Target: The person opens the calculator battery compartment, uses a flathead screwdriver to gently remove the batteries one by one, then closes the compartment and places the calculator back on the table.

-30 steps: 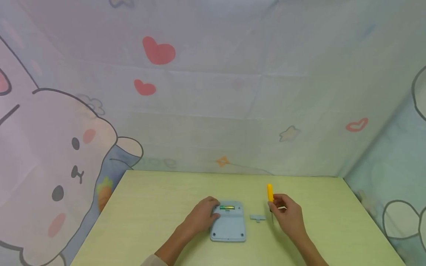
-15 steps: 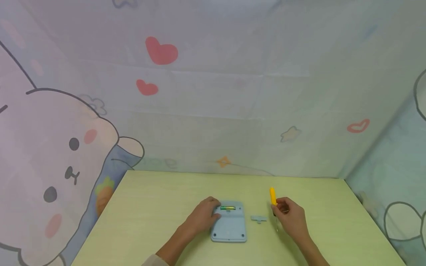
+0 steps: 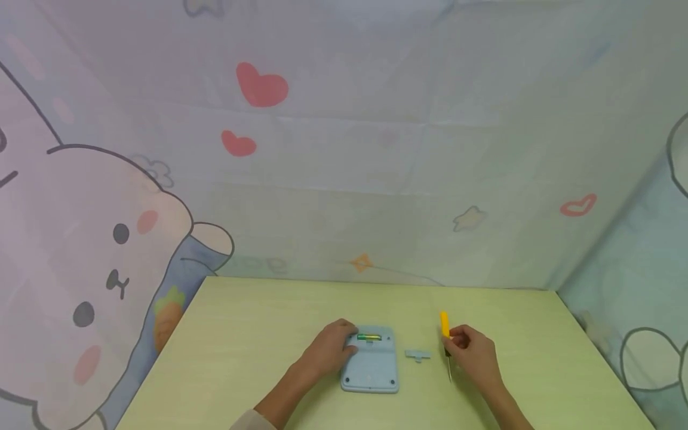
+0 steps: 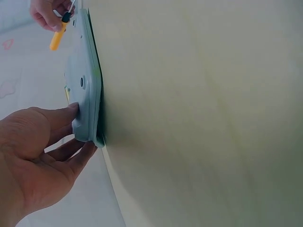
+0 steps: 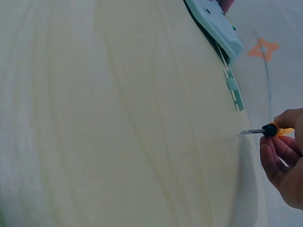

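A light blue calculator [image 3: 371, 364] lies back side up on the table, its battery bay uncovered and a green and gold battery [image 3: 369, 337] in it. My left hand [image 3: 329, 349] grips the calculator's left side near the top; in the left wrist view, the thumb [image 4: 66, 113] is on the back and fingers are at the edge. To the right lies a small light blue battery cover [image 3: 417, 355]. Beyond that cover, my right hand [image 3: 475, 355] pinches a screwdriver [image 3: 444, 324] with a yellow handle. Its metal shaft [image 5: 252, 132] points down, the tip close over the table.
The pale yellow-green table [image 3: 258, 316] ends at the back against a cloth backdrop [image 3: 344, 155] printed with hearts and a rabbit. Another cloth side [image 3: 645, 269] stands along the right.
My right hand has moved a little right and nearer to me with the screwdriver, bringing it lower. The left hand keeps its grip and the calculator stays in place.
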{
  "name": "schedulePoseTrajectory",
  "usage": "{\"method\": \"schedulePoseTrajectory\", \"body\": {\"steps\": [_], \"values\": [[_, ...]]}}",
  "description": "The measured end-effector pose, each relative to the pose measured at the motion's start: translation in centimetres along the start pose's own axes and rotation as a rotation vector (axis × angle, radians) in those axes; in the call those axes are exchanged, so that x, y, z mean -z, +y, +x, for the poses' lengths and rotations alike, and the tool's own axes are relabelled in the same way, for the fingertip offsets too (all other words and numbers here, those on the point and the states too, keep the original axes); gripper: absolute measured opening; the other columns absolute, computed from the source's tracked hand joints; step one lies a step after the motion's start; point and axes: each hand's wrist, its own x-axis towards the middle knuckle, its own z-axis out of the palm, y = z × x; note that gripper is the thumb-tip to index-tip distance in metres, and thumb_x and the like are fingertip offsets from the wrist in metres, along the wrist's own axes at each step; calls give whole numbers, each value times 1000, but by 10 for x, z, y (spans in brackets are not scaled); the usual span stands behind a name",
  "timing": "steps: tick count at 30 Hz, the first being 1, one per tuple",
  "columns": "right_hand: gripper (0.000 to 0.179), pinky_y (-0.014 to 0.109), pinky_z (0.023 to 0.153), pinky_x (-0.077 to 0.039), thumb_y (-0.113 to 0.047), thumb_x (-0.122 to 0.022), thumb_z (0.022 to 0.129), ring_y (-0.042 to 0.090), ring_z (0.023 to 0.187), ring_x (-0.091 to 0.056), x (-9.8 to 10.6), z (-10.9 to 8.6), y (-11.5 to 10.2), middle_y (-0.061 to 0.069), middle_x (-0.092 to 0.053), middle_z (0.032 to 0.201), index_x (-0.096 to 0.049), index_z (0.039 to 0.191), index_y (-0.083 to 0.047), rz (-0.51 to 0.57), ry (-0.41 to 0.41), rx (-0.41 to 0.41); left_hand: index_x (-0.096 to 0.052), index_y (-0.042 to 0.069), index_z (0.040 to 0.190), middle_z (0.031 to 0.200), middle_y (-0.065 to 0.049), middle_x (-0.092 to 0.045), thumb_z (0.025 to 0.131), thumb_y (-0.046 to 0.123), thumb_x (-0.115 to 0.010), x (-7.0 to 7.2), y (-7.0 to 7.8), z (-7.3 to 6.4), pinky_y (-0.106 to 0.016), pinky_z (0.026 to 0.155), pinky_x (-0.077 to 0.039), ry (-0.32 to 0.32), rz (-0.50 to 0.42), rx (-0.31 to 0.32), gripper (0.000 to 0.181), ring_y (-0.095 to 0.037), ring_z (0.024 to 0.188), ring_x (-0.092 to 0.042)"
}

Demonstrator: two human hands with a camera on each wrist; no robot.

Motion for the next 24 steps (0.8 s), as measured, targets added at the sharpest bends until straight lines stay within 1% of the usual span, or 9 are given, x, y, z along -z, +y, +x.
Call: {"method": "schedulePoseTrajectory", "body": {"steps": [7,14,18,24], "values": [[20,24,58,-50,-14,-79,92,15,71,-61,-3,2,5,1,-70,80,-75,102,3,-42,-63,-27,-69,-2,133,135,-15,-66,98,14,-76,-1,-1,1,-46,108,-51,-4,22,2,38,-33,127,-62],[20,25,59,-50,-15,-80,92,15,72,-62,-5,1,6,0,-70,80,-77,101,2,-82,-99,-38,-69,-1,133,136,-14,-65,99,15,-75,-1,-1,2,-47,108,-51,-9,22,9,38,-33,128,-62],[21,26,59,-51,-15,-80,92,15,72,-62,-5,-1,4,1,-71,80,-78,101,3,-90,-107,-27,-69,-1,133,135,-14,-66,99,15,-76,-2,-1,2,-47,108,-51,-5,24,9,38,-33,128,-62],[21,26,54,-48,-14,-81,90,15,66,-58,-7,-2,1,0,-68,76,-78,102,4,-108,-118,-31,-70,0,132,135,-13,-66,98,16,-77,-2,-1,2,-46,107,-52,-7,24,20,38,-32,127,-63]]}}
